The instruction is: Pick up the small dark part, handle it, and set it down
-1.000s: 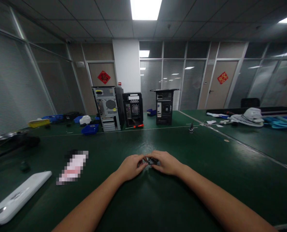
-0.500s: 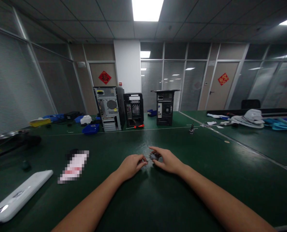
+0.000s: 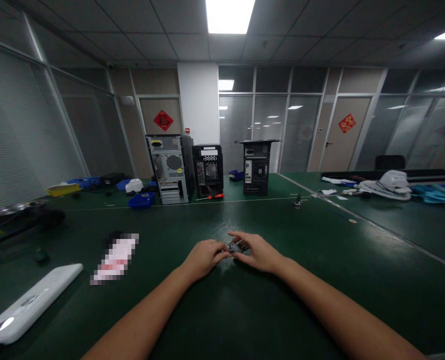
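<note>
Close together over the green table, my two hands meet at a small grey metal part [image 3: 233,247]. My right hand [image 3: 260,254] curves around it from the right, thumb below and fingers above, the index finger stretched out past it. From the other side my left hand [image 3: 205,258] has its thumb and fingertips pinched together at the part's left end. Whether a separate tiny piece sits in that pinch is too small to tell. The fingers cover much of the part.
Three computer cases [image 3: 173,170] stand at the back, with a red-handled screwdriver [image 3: 217,196] before them. A blue bin [image 3: 141,200] is left of them. A small metal piece [image 3: 297,201] stands at the right. A white panel [image 3: 35,302] and a blurred pink-white item [image 3: 115,262] lie left.
My right hand has moved slightly left and brought the grey part up against my left fingertips, closing the gap between the hands. My left hand has hardly moved.
</note>
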A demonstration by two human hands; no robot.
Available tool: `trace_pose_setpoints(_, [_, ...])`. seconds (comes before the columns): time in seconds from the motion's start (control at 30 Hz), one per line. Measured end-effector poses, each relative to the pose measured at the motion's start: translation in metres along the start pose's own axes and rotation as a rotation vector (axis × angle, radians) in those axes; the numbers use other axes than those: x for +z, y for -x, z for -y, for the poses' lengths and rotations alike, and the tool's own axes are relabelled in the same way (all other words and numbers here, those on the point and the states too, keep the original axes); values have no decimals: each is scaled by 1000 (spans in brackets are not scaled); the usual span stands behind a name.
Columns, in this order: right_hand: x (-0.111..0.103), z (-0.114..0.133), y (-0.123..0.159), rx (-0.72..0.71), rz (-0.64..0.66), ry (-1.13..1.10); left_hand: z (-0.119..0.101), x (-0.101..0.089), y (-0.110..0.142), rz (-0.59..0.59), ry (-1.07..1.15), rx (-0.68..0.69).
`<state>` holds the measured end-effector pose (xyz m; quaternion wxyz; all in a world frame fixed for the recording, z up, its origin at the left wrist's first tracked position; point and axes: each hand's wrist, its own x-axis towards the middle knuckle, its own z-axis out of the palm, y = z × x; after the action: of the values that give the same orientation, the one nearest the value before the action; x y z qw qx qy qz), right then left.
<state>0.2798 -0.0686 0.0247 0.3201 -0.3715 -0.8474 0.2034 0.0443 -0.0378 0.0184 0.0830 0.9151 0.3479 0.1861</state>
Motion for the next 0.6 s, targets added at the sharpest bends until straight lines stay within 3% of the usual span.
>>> trace_pose_setpoints(0.17, [-5, -12, -1, 4, -75, 0, 5, 2, 0, -32, 16, -22])
trace_pose_setpoints(0.3, [-24, -39, 2, 81, -168, 98, 11, 3, 1, -22, 10, -69])
trace_pose_setpoints(0.47, [-68, -87, 20, 383, -341, 387, 13, 0, 2, -14, 17, -162])
trace_pose_setpoints(0.6, [-103, -116, 45, 665, -391, 588, 13, -3, 4, 3, 48, -182])
